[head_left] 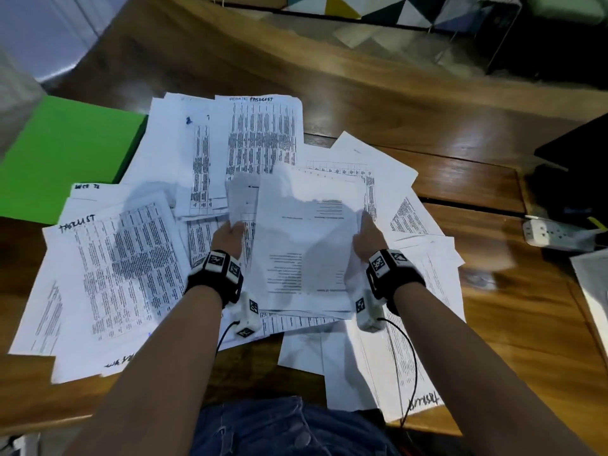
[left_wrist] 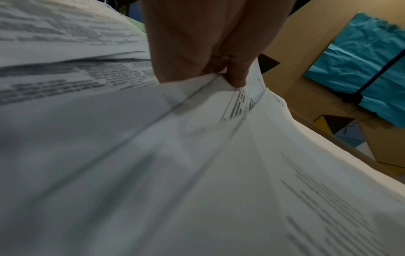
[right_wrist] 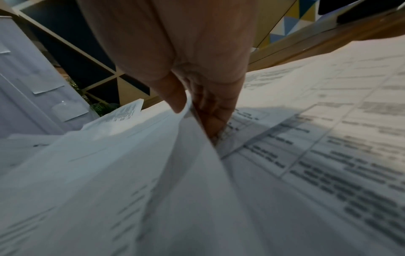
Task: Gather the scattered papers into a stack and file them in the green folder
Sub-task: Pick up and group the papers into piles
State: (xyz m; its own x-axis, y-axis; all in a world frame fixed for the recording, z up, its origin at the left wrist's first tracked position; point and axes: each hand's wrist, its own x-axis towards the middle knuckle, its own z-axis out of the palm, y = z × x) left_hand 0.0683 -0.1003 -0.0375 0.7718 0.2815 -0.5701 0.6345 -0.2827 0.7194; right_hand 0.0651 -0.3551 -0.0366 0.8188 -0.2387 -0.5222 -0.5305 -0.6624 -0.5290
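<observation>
gripping a stack (head_left: 306, 245) by its side edges, your left hand (head_left: 228, 238) and right hand (head_left: 367, 240) hold it above loose papers (head_left: 125, 268); green folder (head_left: 65, 156) lies far left on the bench (head_left: 493, 324).

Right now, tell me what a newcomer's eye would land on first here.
First, the bundle of papers held up in the middle, the left hand and the right hand each gripping a side edge. Next, the loose printed sheets spread over the wooden table around it. Then the bright green folder lying closed at the far left.
</observation>
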